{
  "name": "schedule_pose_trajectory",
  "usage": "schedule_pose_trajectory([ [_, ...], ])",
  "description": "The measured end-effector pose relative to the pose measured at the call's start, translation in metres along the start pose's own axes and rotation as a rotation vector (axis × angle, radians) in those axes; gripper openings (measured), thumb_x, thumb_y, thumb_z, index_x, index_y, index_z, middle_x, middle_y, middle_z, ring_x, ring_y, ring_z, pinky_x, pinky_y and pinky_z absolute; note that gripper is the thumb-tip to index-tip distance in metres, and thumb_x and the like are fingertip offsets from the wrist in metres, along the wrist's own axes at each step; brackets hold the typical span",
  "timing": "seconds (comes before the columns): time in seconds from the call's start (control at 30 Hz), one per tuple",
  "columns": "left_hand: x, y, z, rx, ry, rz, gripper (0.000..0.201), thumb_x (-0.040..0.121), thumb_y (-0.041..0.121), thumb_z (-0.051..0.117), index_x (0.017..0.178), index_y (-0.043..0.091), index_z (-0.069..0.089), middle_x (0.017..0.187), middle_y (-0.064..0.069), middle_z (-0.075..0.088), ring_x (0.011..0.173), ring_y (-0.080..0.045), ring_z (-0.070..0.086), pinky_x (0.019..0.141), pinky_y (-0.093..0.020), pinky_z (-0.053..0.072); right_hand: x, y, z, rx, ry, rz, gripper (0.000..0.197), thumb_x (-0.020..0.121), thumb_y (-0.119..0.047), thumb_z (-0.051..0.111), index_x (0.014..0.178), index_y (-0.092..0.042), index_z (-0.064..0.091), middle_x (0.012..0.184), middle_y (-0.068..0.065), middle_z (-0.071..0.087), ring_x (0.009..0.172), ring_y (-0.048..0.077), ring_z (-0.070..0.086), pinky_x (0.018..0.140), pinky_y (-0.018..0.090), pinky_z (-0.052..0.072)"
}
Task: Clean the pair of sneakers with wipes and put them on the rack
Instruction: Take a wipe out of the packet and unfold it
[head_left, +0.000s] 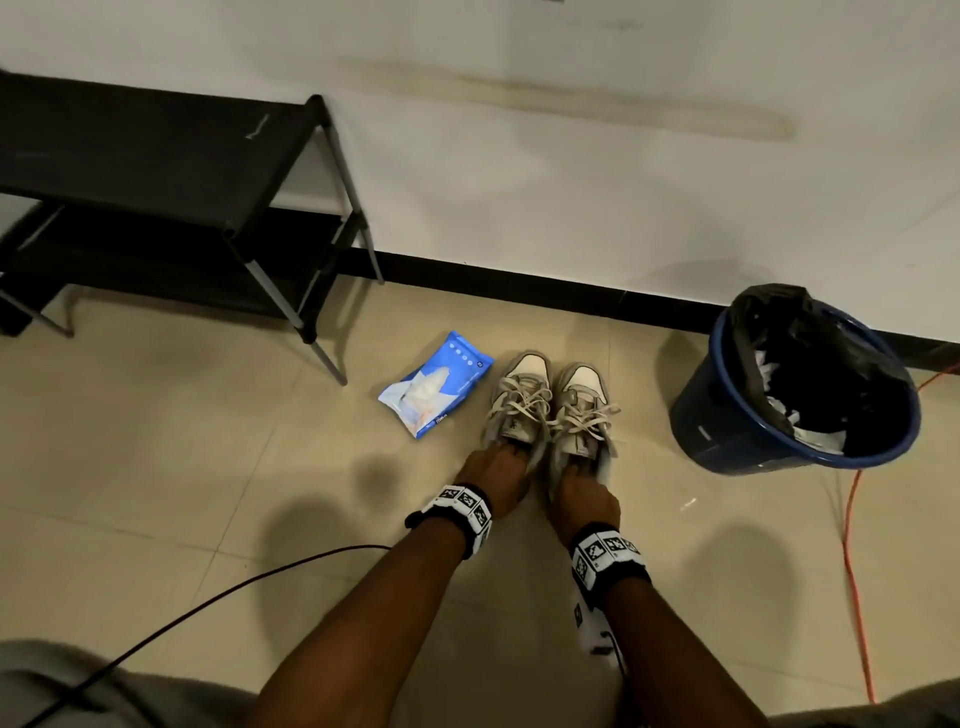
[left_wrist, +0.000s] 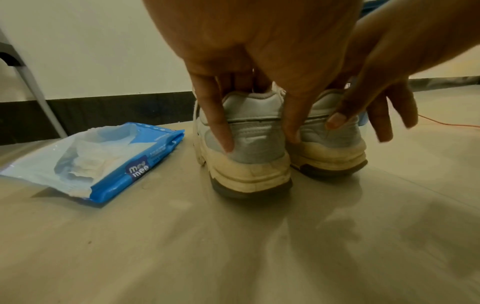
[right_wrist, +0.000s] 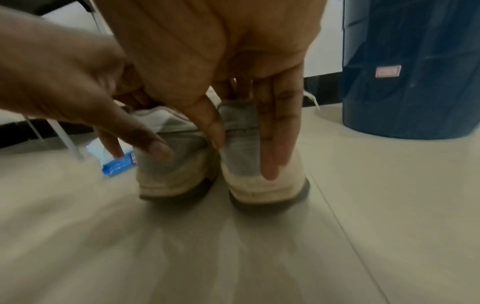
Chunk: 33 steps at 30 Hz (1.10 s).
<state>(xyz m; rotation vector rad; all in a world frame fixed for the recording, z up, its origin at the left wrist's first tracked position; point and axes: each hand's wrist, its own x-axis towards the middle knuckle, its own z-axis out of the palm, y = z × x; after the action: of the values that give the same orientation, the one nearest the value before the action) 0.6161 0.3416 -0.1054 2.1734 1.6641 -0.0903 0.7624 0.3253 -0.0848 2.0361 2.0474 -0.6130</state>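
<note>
Two worn white-and-grey sneakers stand side by side on the tiled floor, toes toward the wall. My left hand (head_left: 506, 460) grips the heel of the left sneaker (head_left: 519, 395). In the left wrist view, its middle fingers dip inside the collar while the thumb and little finger lie down the outside of the heel (left_wrist: 254, 156). My right hand (head_left: 576, 475) holds the right sneaker (head_left: 582, 405) the same way, fingers inside the collar and thumb on the grey heel (right_wrist: 241, 148). Both soles rest on the floor. An open blue wipes pack (head_left: 436, 384) lies just left of the shoes.
A black two-tier shoe rack (head_left: 156, 208) stands against the wall at the far left. At the right is a blue bin (head_left: 795, 384) lined with a black bag that holds used wipes. An orange cable (head_left: 852, 571) runs along the floor on the right, and a black one crosses at the lower left.
</note>
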Motion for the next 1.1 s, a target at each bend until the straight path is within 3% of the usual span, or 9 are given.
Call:
schedule_pose_trajectory([
  [0.13,-0.002,-0.015,-0.028,-0.136,0.216,-0.054,0.044,0.088,0.044,0.058,0.125,0.02,0.055,0.128,-0.007,0.058,0.118,-0.029,0.052,0.088,-0.04,0.049,0.006,-0.036,-0.041,0.036,0.205,-0.023,0.031,0.088,-0.026,0.048,0.116,-0.016,0.056,0.113,0.008,0.064,0.101,0.033,0.064,0.078,0.038,0.05],
  [0.2,0.001,-0.042,-0.038,-0.163,0.326,-0.2,0.028,0.09,0.034,0.056,0.114,0.02,0.061,0.116,-0.004,0.062,0.112,-0.027,0.055,0.083,-0.039,0.047,0.021,-0.067,-0.054,0.092,0.26,-0.167,0.028,0.082,-0.021,0.054,0.109,-0.016,0.06,0.108,0.01,0.063,0.096,0.035,0.064,0.074,0.038,0.049],
  [0.27,0.005,-0.084,-0.039,-0.187,0.387,-0.331,0.03,0.084,0.02,0.06,0.113,0.022,0.065,0.121,-0.004,0.058,0.12,-0.027,0.05,0.088,-0.039,0.045,0.048,-0.101,-0.055,0.207,0.191,-0.285,0.025,0.08,-0.014,0.056,0.103,-0.016,0.066,0.105,0.011,0.066,0.097,0.034,0.063,0.077,0.037,0.049],
  [0.43,0.023,-0.182,-0.028,-0.171,0.199,-0.438,0.056,0.076,0.024,0.072,0.129,0.042,0.061,0.153,-0.01,0.034,0.142,-0.033,0.023,0.108,-0.044,0.035,0.137,-0.17,-0.015,0.275,-0.036,-0.38,0.022,0.085,-0.008,0.059,0.101,-0.011,0.074,0.11,0.012,0.069,0.105,0.03,0.062,0.087,0.036,0.05],
  [0.5,0.035,-0.201,-0.018,-0.234,0.143,-0.48,0.063,0.078,0.03,0.074,0.136,0.044,0.054,0.154,-0.011,0.033,0.143,-0.032,0.025,0.111,-0.045,0.033,0.161,-0.184,0.004,0.198,-0.055,-0.378,0.024,0.088,-0.008,0.057,0.109,-0.007,0.069,0.118,0.014,0.063,0.113,0.031,0.057,0.092,0.037,0.046],
  [0.63,0.052,-0.208,0.0,-0.277,0.187,-0.472,0.058,0.076,0.033,0.076,0.131,0.042,0.06,0.127,-0.005,0.059,0.118,-0.028,0.056,0.094,-0.041,0.048,0.188,-0.192,0.027,0.077,0.001,-0.351,0.029,0.086,-0.016,0.06,0.115,-0.017,0.066,0.12,0.01,0.059,0.111,0.032,0.058,0.09,0.039,0.048],
  [0.73,0.057,-0.206,-0.002,-0.271,0.26,-0.524,0.042,0.074,0.039,0.072,0.115,0.047,0.067,0.107,-0.001,0.068,0.1,-0.026,0.065,0.079,-0.035,0.053,0.195,-0.195,0.033,0.047,0.034,-0.361,0.024,0.084,-0.024,0.058,0.105,-0.017,0.068,0.108,0.011,0.06,0.098,0.035,0.061,0.08,0.04,0.051],
  [0.9,0.05,-0.205,-0.005,-0.249,0.268,-0.55,0.045,0.08,0.034,0.072,0.123,0.046,0.064,0.122,0.001,0.065,0.112,-0.024,0.061,0.083,-0.029,0.046,0.193,-0.195,0.027,0.009,0.082,-0.361,0.016,0.085,-0.016,0.051,0.092,-0.012,0.065,0.099,0.01,0.064,0.093,0.034,0.063,0.07,0.034,0.045],
  [1.1,0.037,-0.199,-0.007,-0.218,0.28,-0.589,0.027,0.088,0.031,0.064,0.113,0.038,0.072,0.115,0.001,0.07,0.106,-0.024,0.064,0.075,-0.026,0.042,0.187,-0.19,0.025,0.002,0.038,-0.437,0.022,0.087,-0.018,0.052,0.108,-0.017,0.057,0.11,0.008,0.06,0.102,0.032,0.06,0.079,0.039,0.047],
])
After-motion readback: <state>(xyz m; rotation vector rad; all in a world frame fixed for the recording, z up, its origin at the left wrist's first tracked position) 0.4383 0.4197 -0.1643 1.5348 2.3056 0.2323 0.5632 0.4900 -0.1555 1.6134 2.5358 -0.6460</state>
